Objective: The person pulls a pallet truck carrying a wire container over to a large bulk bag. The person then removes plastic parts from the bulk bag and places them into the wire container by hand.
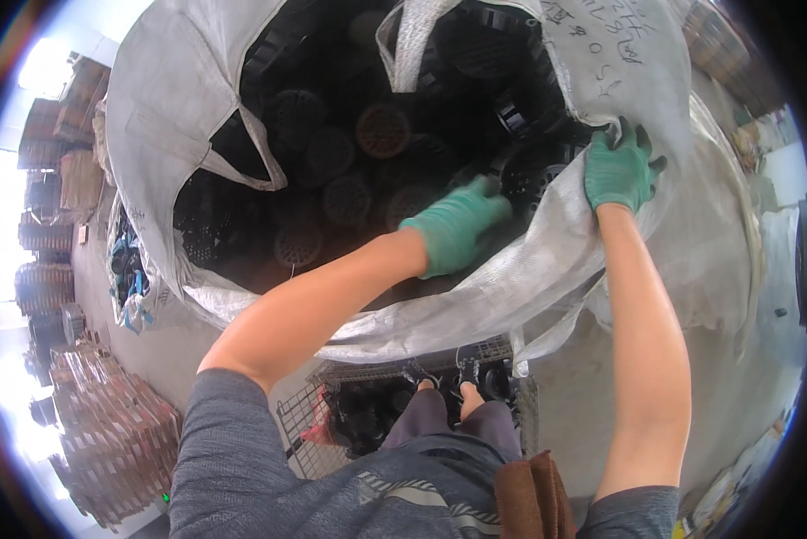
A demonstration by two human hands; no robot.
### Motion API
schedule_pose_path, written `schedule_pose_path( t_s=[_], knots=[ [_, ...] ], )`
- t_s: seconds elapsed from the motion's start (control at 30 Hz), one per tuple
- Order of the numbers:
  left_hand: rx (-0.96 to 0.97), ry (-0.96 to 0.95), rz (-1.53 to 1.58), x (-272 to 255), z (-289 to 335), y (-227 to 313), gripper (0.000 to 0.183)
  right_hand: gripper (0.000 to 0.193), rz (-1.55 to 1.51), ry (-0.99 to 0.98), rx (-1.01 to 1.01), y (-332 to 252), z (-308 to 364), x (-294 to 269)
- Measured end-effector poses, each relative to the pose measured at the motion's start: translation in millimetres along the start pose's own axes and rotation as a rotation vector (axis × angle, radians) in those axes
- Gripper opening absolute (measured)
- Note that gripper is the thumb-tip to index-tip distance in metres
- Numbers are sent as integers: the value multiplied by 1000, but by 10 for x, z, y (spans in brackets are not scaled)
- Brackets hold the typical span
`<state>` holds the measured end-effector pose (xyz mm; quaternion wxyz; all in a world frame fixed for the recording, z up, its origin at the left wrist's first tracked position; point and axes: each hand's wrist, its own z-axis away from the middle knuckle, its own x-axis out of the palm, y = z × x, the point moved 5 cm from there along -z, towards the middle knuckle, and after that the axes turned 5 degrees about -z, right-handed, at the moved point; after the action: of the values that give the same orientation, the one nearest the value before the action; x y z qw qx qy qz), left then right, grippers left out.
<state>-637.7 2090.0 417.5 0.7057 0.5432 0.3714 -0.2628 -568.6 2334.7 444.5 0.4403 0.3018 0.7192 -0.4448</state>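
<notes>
A large white woven bag [165,108] stands before me with its mouth wide, full of black round plastic parts [345,199], several with slotted or grated faces. One brownish round grate [383,131] lies among them. My left hand [457,226], in a green glove, reaches over the near rim into the bag. Motion smears its fingers, so whether it holds a part is unclear. My right hand [621,169], in a matching glove with dark fingertips, grips the bag's rim on the right side, where the fabric bunches beneath it.
Under my feet is a wire mesh crate [300,431] with black parts in it. White straps [417,40] hang at the bag's mouth. Stacked brown bundles [116,422] stand on the left, and another bag [129,269] with blue and dark pieces sits beside the large one.
</notes>
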Motion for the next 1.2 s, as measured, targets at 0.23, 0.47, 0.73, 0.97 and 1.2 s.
schedule_pose_path(
  t_s=[0.23,0.47,0.73,0.97,1.2],
  knots=[
    [-388,371,921,-423,-30,-1168,52,57,-52,5,-5,-150,84,-10],
    [-416,393,-228,-594,-319,-1199,63,59,-27,5,-18,-61,42,22],
    [-423,-113,-396,-489,-1276,-790,77,59,-47,32,-46,-73,29,46],
    [-239,-145,-236,-85,-698,-1911,49,59,-57,69,-80,3,-11,160],
    [-417,39,-309,-641,-804,-1314,56,58,-41,61,-71,-22,12,80]
  ],
)
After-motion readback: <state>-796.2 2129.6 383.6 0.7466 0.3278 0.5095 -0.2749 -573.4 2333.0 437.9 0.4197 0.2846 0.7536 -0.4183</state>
